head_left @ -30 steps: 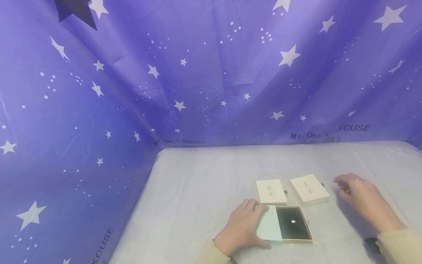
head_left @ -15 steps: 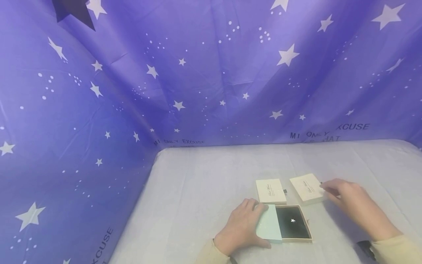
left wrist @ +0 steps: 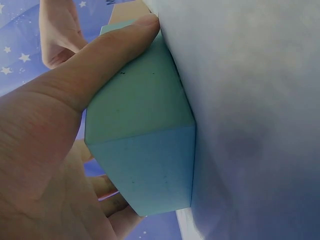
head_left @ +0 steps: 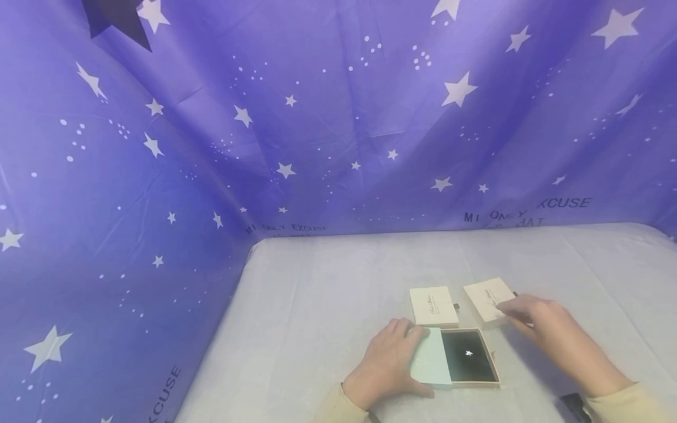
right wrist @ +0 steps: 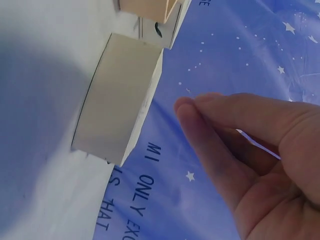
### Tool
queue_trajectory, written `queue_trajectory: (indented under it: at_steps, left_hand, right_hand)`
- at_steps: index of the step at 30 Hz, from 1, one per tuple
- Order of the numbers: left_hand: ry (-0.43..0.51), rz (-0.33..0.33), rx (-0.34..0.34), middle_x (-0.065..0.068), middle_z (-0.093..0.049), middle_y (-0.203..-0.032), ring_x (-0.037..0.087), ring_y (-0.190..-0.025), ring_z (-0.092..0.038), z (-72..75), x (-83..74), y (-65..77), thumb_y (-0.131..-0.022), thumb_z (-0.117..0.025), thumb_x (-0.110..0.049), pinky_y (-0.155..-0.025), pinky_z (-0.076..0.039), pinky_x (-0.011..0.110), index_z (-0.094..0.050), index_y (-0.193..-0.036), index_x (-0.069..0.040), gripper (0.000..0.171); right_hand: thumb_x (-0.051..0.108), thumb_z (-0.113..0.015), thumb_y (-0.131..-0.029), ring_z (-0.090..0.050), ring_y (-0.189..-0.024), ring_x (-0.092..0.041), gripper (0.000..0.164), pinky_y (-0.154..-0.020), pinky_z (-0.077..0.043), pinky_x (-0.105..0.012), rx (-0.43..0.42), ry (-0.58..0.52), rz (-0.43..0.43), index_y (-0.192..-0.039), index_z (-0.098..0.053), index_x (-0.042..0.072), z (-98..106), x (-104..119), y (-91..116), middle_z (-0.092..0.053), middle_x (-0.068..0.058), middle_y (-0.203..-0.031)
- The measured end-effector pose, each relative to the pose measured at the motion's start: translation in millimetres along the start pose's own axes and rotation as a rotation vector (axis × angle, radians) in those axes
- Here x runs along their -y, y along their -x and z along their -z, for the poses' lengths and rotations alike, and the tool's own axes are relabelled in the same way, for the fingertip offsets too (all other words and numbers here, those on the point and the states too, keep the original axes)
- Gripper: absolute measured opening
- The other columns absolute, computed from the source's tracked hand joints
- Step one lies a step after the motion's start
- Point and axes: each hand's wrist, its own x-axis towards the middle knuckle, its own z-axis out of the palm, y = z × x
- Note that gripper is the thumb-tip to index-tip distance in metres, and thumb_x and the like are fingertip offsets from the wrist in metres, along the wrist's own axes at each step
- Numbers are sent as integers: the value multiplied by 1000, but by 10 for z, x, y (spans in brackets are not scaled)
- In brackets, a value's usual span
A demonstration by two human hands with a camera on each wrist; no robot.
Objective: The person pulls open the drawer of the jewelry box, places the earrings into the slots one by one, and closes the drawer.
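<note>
My left hand [head_left: 383,359] grips the pale mint-green sleeve [head_left: 433,359] of a flat gift box, thumb along the near side and fingers at the far side. Out of the sleeve's right end a drawer [head_left: 461,371] with a black lining is slid partway. On that lining sits a small white star-shaped piece [head_left: 469,353]. My right hand [head_left: 542,323] is above and right of the drawer, thumb and forefinger tips together. A tiny pale mark shows by these fingertips [right wrist: 186,111] in the right wrist view; I cannot tell whether it is held.
Two cream boxes with printed lids and dark pull tabs lie behind the mint one: the left box [head_left: 433,306] square-on, the right box [head_left: 483,296] turned and partly covered by my right hand. A purple star-printed curtain [head_left: 328,129] hangs behind the white-covered table [head_left: 317,294].
My right hand has moved left, from beside the right cream box to over its front corner. The left hand, mint sleeve and drawer have stayed put.
</note>
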Motion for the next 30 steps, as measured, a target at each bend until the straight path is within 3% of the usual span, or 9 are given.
queue_trajectory:
  at_steps: [5,13,20,24,30]
  left_hand:
    - [0,-2,1,-9,-50,-121,4,-109,-47,-12,-2,7,-56,-85,-68,-87,-45,14,-49,-137,-24,99]
    - [-2,0,2,-10,-50,-121,4,-109,-47,-18,2,8,-57,-84,-68,-88,-44,14,-49,-137,-24,99]
    - [-3,-3,-6,-10,-50,-120,4,-108,-47,-9,-2,9,-56,-84,-68,-86,-44,14,-49,-137,-24,98]
    - [-1,1,4,-10,-50,-121,4,-108,-47,-6,-2,4,-57,-84,-68,-87,-45,14,-49,-137,-24,98]
    - [5,7,13,-10,-50,-122,4,-109,-47,-4,1,2,-57,-84,-69,-87,-45,14,-49,-137,-24,99]
  right_hand:
    - [-4,-77,-73,-68,-83,-36,19,-77,-54,-54,16,-13,-38,-90,-74,5,-16,62,21,-73,-12,-89]
    - [6,-81,-72,-69,-75,-20,15,-68,-58,-38,21,-24,0,-83,-75,14,-104,182,27,-74,1,-83]
    - [4,-80,-74,-69,-76,-23,14,-69,-58,-40,63,-50,-14,-84,-74,11,-155,302,1,-73,-1,-83]
    - [4,-81,-72,-69,-76,-21,16,-71,-58,-40,69,-31,21,-81,-74,14,-204,351,-8,-72,3,-81]
    - [3,-81,-72,-70,-79,-21,16,-73,-59,-38,147,-51,57,-82,-74,13,-281,444,-24,-73,3,-81]
